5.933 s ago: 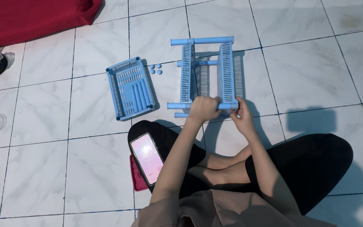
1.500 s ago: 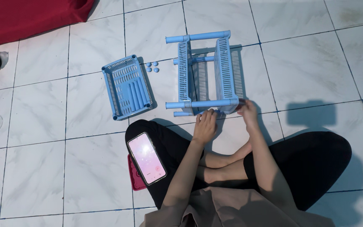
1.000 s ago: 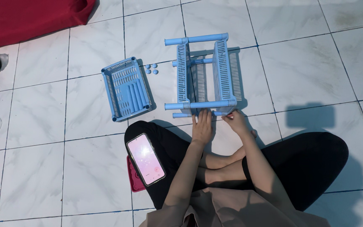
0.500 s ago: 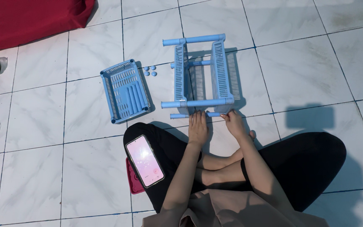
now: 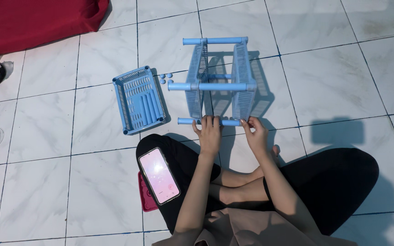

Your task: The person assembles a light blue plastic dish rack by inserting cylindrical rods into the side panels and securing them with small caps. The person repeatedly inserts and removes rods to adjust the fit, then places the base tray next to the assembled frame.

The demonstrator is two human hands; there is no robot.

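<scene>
Both hands steady the blue rack [image 5: 217,86] lying on its side on the floor: left hand [image 5: 209,132] and right hand [image 5: 255,135] curl their fingers around its near pole [image 5: 185,121], just beyond the crossed legs.

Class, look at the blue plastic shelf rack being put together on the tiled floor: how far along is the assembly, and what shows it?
Done: two slatted trays stand joined by tubes in the rack frame. In hand: the left hand and right hand are both on the nearest bottom tube. Left: a third loose tray lies apart on the floor, and small round caps sit unused beside it.
</scene>
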